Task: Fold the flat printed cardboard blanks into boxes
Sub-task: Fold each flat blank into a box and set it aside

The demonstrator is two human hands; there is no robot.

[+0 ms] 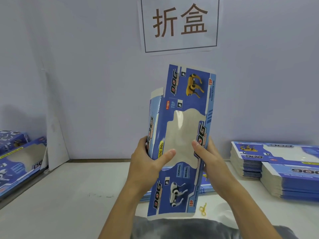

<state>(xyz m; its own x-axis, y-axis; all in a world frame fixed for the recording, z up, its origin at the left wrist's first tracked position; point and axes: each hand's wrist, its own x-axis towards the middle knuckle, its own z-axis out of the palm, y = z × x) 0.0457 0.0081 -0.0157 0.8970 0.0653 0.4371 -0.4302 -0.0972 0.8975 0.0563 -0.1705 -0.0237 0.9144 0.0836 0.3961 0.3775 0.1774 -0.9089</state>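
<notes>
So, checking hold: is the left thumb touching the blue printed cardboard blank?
Touching: head view shows the left hand thumb pressed on the blue printed cardboard blank.

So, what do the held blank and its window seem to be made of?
Blank: likely thin printed cardboard with a slightly glossy face, since it bends between both hands and its edges show white. Window: apparently clear plastic film, pale with a soft glare streak.

Blank stack (283, 168) cut by right edge; folded boxes (19, 157) by left.
</notes>
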